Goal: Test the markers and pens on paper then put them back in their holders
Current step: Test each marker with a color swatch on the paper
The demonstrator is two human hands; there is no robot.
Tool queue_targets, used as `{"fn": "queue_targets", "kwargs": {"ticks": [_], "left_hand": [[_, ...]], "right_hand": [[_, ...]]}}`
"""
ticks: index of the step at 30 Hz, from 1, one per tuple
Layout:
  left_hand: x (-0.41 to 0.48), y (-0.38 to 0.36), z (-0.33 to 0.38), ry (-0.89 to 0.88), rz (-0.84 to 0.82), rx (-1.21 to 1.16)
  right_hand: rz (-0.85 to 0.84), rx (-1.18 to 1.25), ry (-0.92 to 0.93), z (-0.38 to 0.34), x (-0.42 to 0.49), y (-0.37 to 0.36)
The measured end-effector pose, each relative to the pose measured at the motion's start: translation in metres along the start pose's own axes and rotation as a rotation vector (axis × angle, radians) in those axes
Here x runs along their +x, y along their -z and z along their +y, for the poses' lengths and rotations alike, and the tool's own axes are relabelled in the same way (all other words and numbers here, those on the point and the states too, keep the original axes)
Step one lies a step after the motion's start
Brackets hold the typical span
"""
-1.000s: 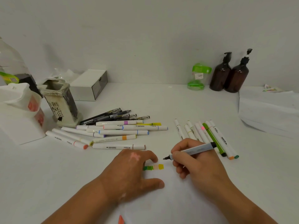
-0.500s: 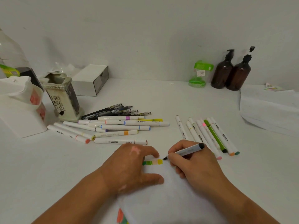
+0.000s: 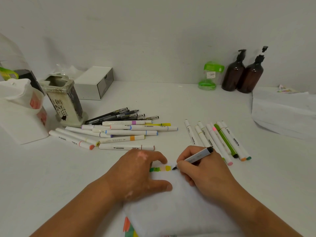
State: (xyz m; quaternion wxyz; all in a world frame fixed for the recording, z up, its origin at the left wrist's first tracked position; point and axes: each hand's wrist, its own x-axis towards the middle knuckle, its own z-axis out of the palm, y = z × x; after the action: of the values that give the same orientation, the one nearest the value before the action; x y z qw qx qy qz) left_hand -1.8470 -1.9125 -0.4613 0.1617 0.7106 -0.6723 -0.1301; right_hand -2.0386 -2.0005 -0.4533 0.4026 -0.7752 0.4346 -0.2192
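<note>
The right hand (image 3: 203, 170) is gripping a grey marker (image 3: 196, 157) between thumb and fingers, closed snugly around the lower part of its barrel. The marker is slanting up and to the right out of the grip, its dark capped end sticking out above the knuckles, while its black tip is poking out to the left of the fingertips and touching the sheet of white paper (image 3: 171, 211). The tip is sitting just to the right of a short row of colour swatches (image 3: 160, 169) (greens on the left, then pale peach, then yellow).

The left hand (image 3: 140, 173) is lying flat on the paper with fingers spread, palm down, holding nothing; its index finger is resting just above the swatches and its thumb below them, so the row is lying in the gap between.

Beyond the left hand, a loose pile of white markers (image 3: 126, 134) is lying on the white table (image 3: 51, 177), with a bundle of dark pens (image 3: 118, 115) just behind them. To the left of that pile, a worn square holder (image 3: 64, 101) is standing upright, and a white holder (image 3: 20, 113) is standing further left. A second group of markers (image 3: 220, 139) is lying side by side just beyond the right hand, well apart from the pile.
</note>
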Motion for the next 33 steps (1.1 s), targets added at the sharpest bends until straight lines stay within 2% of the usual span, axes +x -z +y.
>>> {"fn": "queue_targets", "kwargs": {"ticks": [30, 33], "left_hand": [[-0.0015, 0.0026, 0.0026, 0.035, -0.025, -0.002], [-0.0029, 0.0046, 0.0022, 0.035, -0.017, -0.009]], "right_hand": [[0.058, -0.070, -0.008, 0.0037, 0.0023, 0.0003], [0.125, 0.126, -0.029, 0.0034, 0.0034, 0.0023]]}}
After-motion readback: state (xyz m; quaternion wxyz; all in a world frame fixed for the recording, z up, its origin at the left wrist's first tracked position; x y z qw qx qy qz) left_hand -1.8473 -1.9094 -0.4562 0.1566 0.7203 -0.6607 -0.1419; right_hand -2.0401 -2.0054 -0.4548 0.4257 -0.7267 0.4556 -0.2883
